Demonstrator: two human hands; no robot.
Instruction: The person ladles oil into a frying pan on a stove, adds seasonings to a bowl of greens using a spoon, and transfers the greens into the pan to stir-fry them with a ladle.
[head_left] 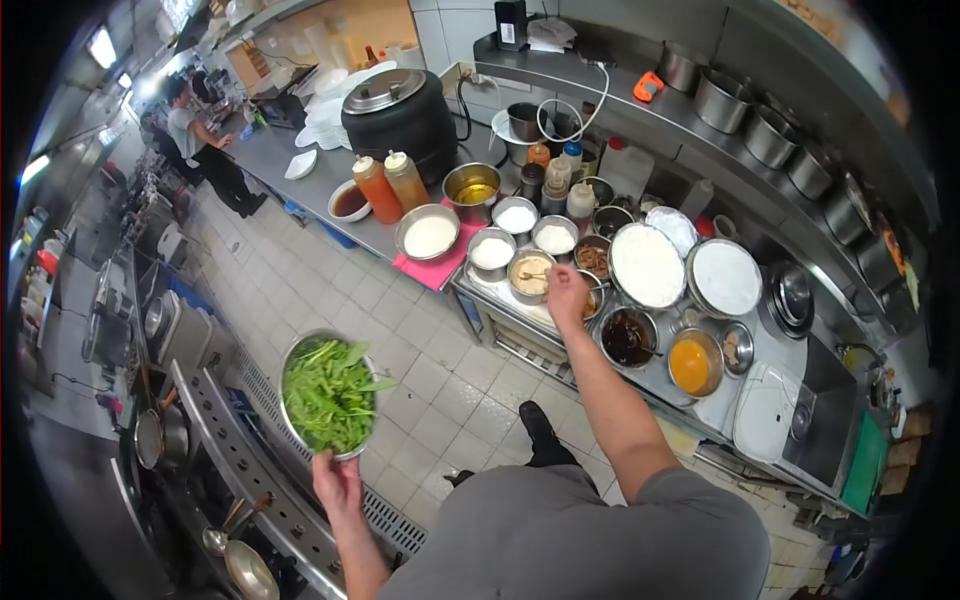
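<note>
Left hand (pixel 338 483) is partly closed, grasping the near rim of a metal bowl (pixel 291 418); the bowl is held out over the tiled floor (pixel 425 390), beside the stove (pixel 260 455). Leafy greens (pixel 330 395) fill the bowl and rise above its rim, some leaves hanging over the right side. Thumb lies toward the greens; fingers under the bowl are hidden. Right hand (pixel 568 295) is mostly closed, fingertips pinched on the thin handle of a spoon (pixel 537 276); the spoon's other end is in the tan seasoning (pixel 530 266) of a round metal tin (pixel 528 296) on the counter (pixel 722 403). Exact finger placement on the handle is too small to tell. Two tins of white powder (pixel 492 252) (pixel 555 237) stand near the tan one, behind it as viewed. To the right of the right hand: a pot of dark sauce (pixel 629 337), then a bowl of orange-yellow liquid (pixel 690 364). A tub of white liquid (pixel 428 236) rests on a pink cloth (pixel 440 272), left of the tins.
</note>
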